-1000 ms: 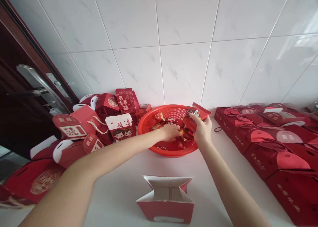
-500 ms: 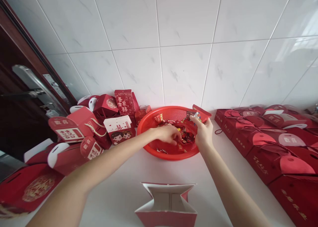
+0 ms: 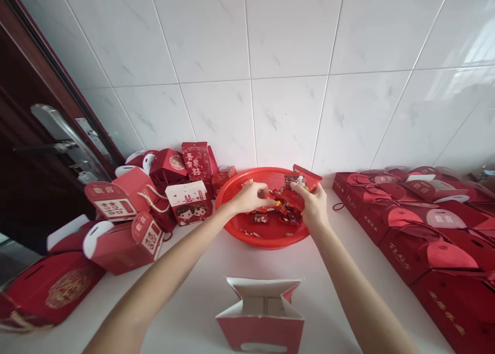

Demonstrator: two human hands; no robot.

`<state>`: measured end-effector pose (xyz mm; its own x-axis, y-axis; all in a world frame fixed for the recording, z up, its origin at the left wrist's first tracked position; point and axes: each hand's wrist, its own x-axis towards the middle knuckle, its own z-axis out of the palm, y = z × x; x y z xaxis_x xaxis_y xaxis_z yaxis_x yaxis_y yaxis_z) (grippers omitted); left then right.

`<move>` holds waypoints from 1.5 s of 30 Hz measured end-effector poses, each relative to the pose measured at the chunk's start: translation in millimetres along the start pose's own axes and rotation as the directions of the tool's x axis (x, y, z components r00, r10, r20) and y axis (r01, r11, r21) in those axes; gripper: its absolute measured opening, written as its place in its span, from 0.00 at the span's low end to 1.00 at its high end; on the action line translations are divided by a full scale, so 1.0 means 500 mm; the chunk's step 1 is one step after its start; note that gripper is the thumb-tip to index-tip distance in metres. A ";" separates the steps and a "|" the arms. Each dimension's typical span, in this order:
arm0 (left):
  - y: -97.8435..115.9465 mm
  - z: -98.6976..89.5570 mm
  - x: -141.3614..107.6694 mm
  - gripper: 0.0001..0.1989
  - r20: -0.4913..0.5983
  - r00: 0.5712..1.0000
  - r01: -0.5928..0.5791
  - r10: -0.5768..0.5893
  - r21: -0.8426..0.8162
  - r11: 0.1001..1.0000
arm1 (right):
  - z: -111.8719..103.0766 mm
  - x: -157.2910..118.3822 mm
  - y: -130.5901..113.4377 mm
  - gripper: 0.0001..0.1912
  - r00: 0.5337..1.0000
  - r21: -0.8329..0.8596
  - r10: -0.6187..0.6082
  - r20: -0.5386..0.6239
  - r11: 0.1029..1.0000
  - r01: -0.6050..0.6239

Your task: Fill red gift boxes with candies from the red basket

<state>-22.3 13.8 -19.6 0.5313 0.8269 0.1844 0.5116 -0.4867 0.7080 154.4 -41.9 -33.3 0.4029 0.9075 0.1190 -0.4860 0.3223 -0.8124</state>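
A red plastic basket (image 3: 266, 244) holds several wrapped candies (image 3: 260, 217). Over its left half, my left hand (image 3: 251, 197) is pinched, with a bit of red wrapper showing at its fingertips. My right hand (image 3: 314, 207), at the basket's right rim, is closed on several candy packets (image 3: 305, 177), red and dark, which stick out above the fingers. Nearer to me stands an upright red paper box (image 3: 263, 329) with its top open; its pale inside shows no contents.
Red gift boxes (image 3: 127, 245) crowd the left side, some with rope handles. Rows of closed red boxes (image 3: 402, 245) fill the right side. Behind is a tiled wall (image 3: 288, 122); a dark door with a metal handle (image 3: 58, 124) stands at the left.
My left hand has lifted and moved slightly left from among the candies. My right hand keeps the packets and has shifted slightly left. The view has tilted a little.
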 end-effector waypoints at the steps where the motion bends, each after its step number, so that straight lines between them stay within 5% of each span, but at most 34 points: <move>1: 0.005 -0.005 -0.012 0.20 -0.078 0.997 -0.003 -0.008 -0.140 0.990 | 0.002 -0.003 -0.003 0.20 0.999 -0.003 -0.009 0.037 1.000 0.009; 4: 0.028 -0.013 -0.054 0.23 -0.182 0.982 -0.029 -0.055 -0.429 0.903 | 0.009 -0.018 -0.024 0.21 0.979 -0.011 -0.014 0.202 1.000 0.017; 7: 0.063 -0.020 -0.106 0.23 -0.257 0.965 -0.091 -0.051 -0.512 0.854 | 0.015 -0.045 -0.065 0.21 0.933 -0.044 -0.023 0.358 0.998 0.042; 14: 0.173 -0.047 -0.249 0.17 -0.183 0.979 -0.164 0.092 -0.430 0.888 | 0.013 -0.132 -0.186 0.21 0.882 -0.059 -0.137 0.451 0.982 0.182; 19: 0.230 -0.027 -0.318 0.11 -0.161 0.974 -0.187 0.161 -0.169 0.968 | 0.014 -0.180 -0.224 0.24 0.883 -0.064 -0.167 0.440 0.974 0.216; 26: 0.253 0.000 -0.336 0.09 -0.148 0.938 -0.289 0.314 0.172 0.942 | 0.012 -0.197 -0.224 0.21 0.841 -0.116 -0.174 0.512 0.956 0.268; 34: 0.239 -0.046 -0.355 0.10 0.145 0.968 -0.231 0.204 0.205 0.951 | -0.001 -0.208 -0.249 0.24 0.854 -0.161 -0.148 0.498 0.952 0.260; 45: 0.230 -0.020 -0.337 0.12 0.197 0.967 -0.221 0.161 0.335 0.916 | 0.002 -0.205 -0.242 0.23 0.831 -0.232 -0.175 0.528 0.912 0.339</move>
<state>-59.7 -178.7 37.8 0.7294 0.6657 0.1577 0.5776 -0.7227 0.3795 171.1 -173.6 53.2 0.0100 0.8402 0.5423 -0.1267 0.5390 -0.8327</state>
